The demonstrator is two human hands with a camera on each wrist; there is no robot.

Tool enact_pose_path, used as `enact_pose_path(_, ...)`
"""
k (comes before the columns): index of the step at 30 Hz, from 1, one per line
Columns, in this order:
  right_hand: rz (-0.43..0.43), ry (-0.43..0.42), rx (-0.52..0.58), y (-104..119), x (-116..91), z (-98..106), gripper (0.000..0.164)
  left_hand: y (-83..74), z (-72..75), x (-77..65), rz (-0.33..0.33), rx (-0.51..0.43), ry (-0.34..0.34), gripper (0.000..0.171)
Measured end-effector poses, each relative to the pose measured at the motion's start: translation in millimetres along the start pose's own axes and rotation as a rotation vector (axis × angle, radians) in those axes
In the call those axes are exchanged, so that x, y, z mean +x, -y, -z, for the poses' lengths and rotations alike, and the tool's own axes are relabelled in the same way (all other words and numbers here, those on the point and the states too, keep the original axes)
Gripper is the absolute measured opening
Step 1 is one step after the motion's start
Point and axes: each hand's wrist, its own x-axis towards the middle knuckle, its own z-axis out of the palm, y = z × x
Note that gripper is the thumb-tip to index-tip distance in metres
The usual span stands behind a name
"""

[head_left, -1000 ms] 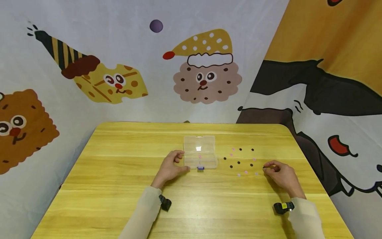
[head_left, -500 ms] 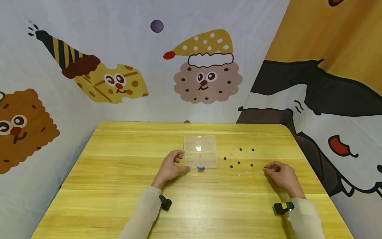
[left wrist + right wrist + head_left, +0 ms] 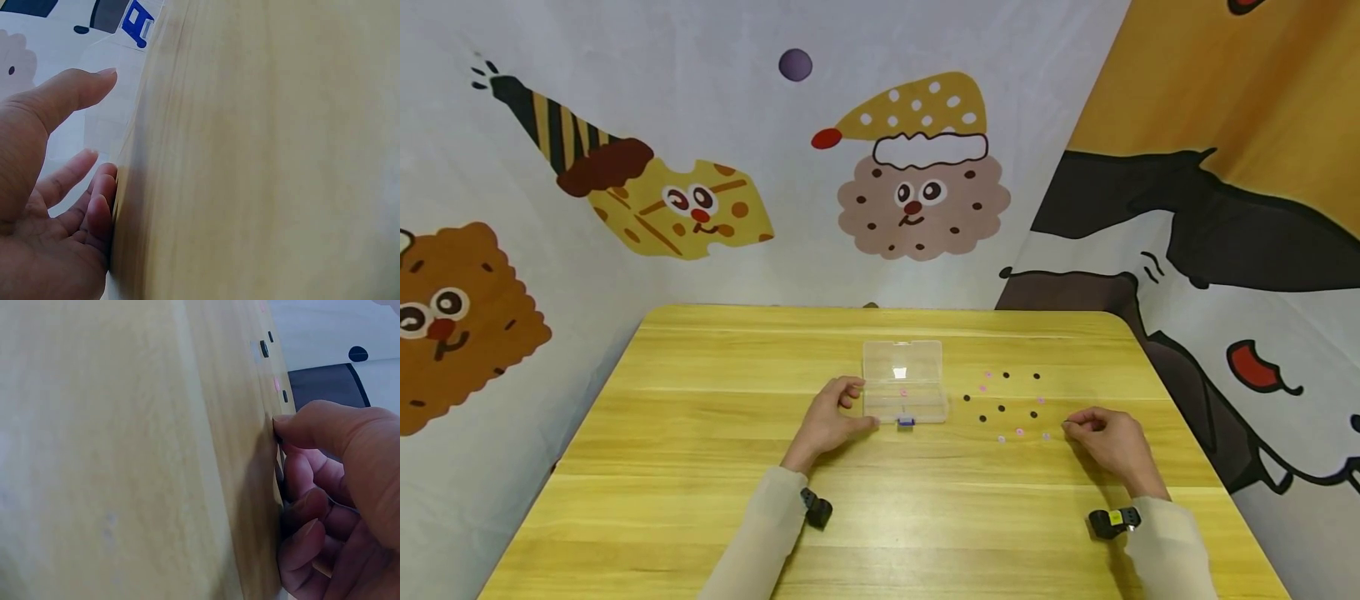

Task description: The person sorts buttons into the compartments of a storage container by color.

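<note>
A clear plastic box with its lid raised stands mid-table, a blue latch at its front. Inside lies a small pink piece. My left hand rests at the box's left end, thumb along the front corner, index fingertip at the left edge by the hinge. The left wrist view shows a wide gap between thumb and relaxed fingers. To the right, my right hand pinches a small black button between thumb and index finger, low over the table; most of it is hidden by the fingertips.
Several black buttons and several pink buttons lie scattered between the box and my right hand. The wooden table ends at a back edge against a cartoon-printed cloth.
My right hand has dipped very slightly, still pinching the black button. The left hand and the box hold their places, apart from a slight shift of the whole view.
</note>
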Motion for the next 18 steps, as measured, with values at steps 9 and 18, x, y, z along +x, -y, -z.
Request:
enact_pose_path(9,-0.004,0.013,0.004,-0.3,2.6,0.2,0.034,-1.1,1.6,0.5,-0.003,-0.007,0.001,0.067)
enact_pose_path(18,-0.01,0.037,0.008,-1.9,2.8,-0.5,0.035,-0.3,1.3,-1.3,0.005,-0.023,0.008,0.068)
